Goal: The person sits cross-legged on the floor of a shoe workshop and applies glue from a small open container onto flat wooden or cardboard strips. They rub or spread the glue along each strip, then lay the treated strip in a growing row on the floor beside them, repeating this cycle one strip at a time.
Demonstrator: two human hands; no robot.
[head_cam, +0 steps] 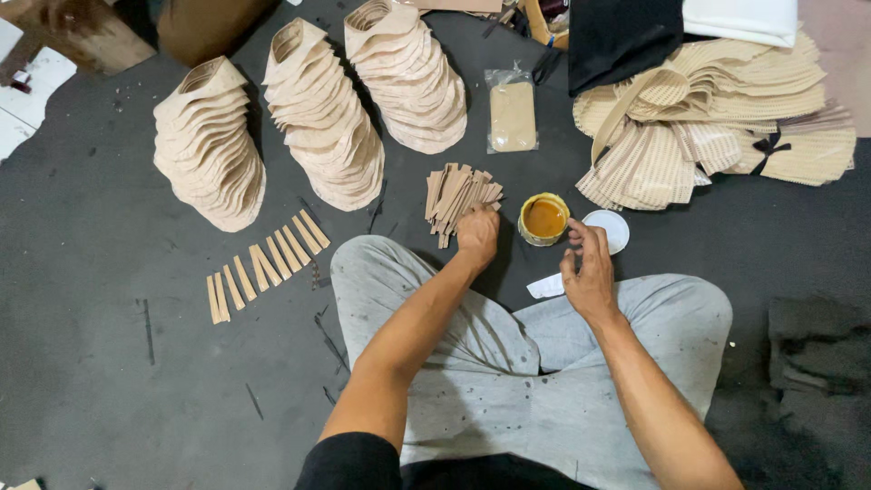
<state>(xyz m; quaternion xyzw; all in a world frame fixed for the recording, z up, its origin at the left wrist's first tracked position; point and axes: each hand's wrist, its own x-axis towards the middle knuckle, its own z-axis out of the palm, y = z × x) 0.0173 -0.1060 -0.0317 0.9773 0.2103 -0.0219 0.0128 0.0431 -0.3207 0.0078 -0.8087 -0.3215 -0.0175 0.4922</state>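
The left hand (478, 234) rests, fingers curled, on the near edge of a loose pile of thin tan strips (459, 195) on the dark floor (136, 363); whether it grips one I cannot tell. The strips look light, flat and bendy, best pinched at one end. The right hand (588, 268), half open and empty, hovers beside a small yellow tub of amber glue (544, 219)

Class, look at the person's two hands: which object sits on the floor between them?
In the head view, a small open tin of amber glue sits between the left hand and the right hand, beside the right fingertips.
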